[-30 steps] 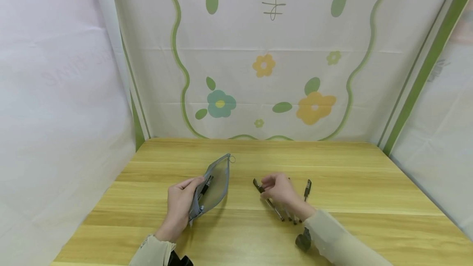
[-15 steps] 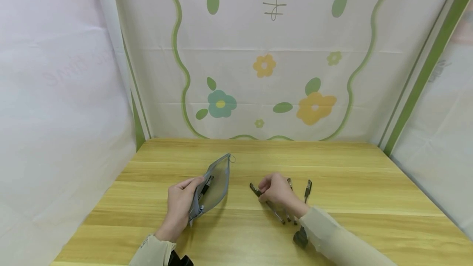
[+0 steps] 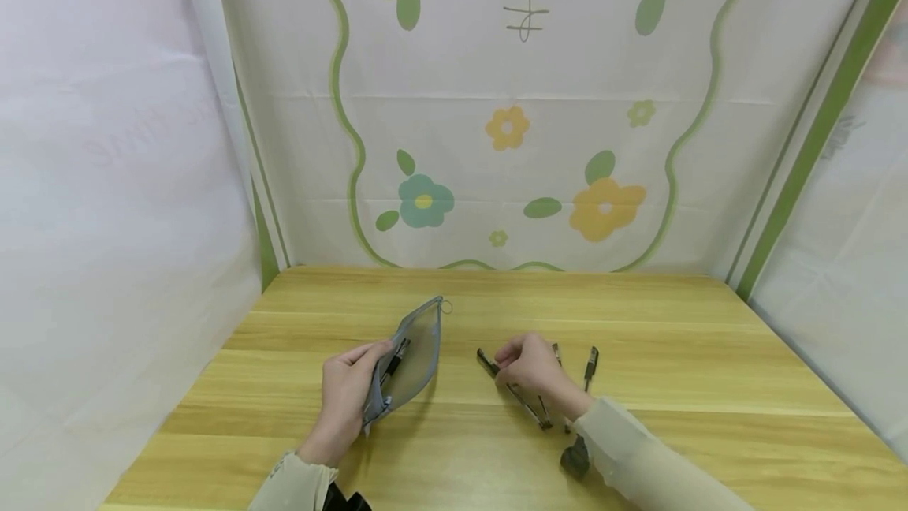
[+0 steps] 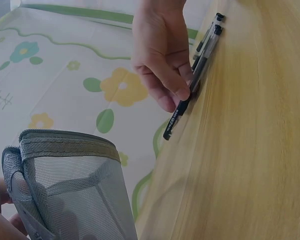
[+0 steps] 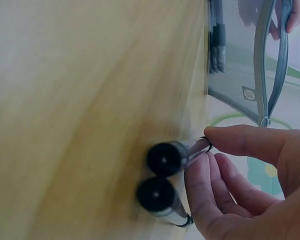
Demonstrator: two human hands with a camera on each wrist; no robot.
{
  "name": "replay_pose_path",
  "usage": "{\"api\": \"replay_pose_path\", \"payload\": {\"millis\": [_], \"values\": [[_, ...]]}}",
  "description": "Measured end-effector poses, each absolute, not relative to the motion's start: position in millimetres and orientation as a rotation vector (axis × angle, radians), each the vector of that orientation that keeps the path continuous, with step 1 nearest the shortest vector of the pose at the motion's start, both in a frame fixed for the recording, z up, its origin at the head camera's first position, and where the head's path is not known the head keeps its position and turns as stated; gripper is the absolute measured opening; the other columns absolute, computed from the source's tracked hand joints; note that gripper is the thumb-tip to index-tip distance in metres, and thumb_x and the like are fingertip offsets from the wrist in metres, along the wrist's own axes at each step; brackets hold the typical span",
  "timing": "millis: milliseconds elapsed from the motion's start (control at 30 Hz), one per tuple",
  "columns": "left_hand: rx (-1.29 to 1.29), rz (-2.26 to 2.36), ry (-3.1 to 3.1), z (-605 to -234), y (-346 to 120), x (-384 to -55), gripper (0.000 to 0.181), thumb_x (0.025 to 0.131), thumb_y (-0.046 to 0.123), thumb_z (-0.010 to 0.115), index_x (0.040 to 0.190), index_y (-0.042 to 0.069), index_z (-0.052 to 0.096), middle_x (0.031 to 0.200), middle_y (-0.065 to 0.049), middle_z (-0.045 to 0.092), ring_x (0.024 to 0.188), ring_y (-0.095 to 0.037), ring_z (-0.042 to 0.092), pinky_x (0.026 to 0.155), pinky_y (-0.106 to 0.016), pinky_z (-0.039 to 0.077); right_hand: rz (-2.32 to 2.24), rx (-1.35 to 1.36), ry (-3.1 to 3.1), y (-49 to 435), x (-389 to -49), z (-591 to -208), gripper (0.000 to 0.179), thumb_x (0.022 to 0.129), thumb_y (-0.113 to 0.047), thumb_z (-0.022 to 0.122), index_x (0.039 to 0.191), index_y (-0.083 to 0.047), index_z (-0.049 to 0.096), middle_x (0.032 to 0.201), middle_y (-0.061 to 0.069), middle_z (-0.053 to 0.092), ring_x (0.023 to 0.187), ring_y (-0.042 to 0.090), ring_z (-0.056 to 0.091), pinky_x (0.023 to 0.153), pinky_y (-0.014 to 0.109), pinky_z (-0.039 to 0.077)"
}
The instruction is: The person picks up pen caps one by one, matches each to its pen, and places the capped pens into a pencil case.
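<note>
My left hand (image 3: 346, 393) holds a grey mesh zip pouch (image 3: 423, 361) by its near-left edge, its mouth spread wide. Black pens (image 5: 219, 45) lie inside it, visible through the mesh in the right wrist view. To the right, my right hand (image 3: 534, 373) pinches a clear-barrelled gel pen (image 4: 197, 75) with a black cap between thumb and fingers, low over the table. A second pen (image 5: 157, 195) lies right beside it, their black ends side by side in the right wrist view; my hand partly hides it in the head view.
Another capped pen (image 3: 591, 365) lies right of my right hand, and one more pen cap (image 3: 556, 352) shows just behind the hand. The wooden table (image 3: 319, 322) ends at a flowered white cloth backdrop (image 3: 468, 172), with cloth walls on both sides.
My right hand has shifted slightly left, its fingers now on the pen, whose capped end has moved left. A neighbouring pen's end has come up against it. Left hand and pouch stay still.
</note>
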State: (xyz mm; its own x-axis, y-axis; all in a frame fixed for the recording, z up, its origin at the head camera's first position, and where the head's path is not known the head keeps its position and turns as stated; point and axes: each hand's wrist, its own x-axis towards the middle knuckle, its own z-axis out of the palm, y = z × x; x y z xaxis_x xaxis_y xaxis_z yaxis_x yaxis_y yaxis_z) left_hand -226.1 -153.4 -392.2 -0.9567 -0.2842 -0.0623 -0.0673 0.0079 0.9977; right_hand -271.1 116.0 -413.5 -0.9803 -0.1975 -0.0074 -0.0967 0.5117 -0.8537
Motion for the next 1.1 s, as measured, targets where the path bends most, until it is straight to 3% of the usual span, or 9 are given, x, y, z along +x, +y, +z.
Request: {"api": "replay_pose_path", "payload": {"millis": [200, 667, 1100], "values": [[0.373, -2.084, -2.109, -392, -153, -226, 0.033, 0.072, 0.038, 0.072, 0.092, 0.012, 0.072, 0.096, -0.004, 0.066, 0.09, -0.028, 0.057, 0.072, -0.041, 0.048, -1.587, -0.148, 2.58, 117, -272, -415, 0.027, 0.066, 0.002, 0.074, 0.091, 0.001, 0.065, 0.082, 0.009, 0.061, 0.07, 0.019, 0.058, 0.06, 0.031, 0.052], [0.356, -2.082, -2.107, -393, -154, -224, 0.031, 0.074, 0.036, 0.071, 0.093, 0.011, 0.072, 0.097, -0.003, 0.065, 0.089, -0.023, 0.057, 0.076, -0.04, 0.046, -1.805, -0.081, 2.456, 119, -270, -406, 0.026, 0.069, 0.003, 0.071, 0.094, 0.004, 0.064, 0.088, 0.012, 0.063, 0.074, 0.021, 0.06, 0.064, 0.033, 0.052], [0.38, -2.083, -2.119, -390, -152, -224, 0.031, 0.074, 0.036, 0.071, 0.093, 0.012, 0.072, 0.097, -0.002, 0.065, 0.089, -0.022, 0.055, 0.074, -0.038, 0.046, -1.886, -0.008, 2.444, 116, -268, -401, 0.023, 0.073, -0.003, 0.07, 0.095, -0.003, 0.068, 0.091, 0.008, 0.064, 0.078, 0.02, 0.06, 0.069, 0.034, 0.05]]}}
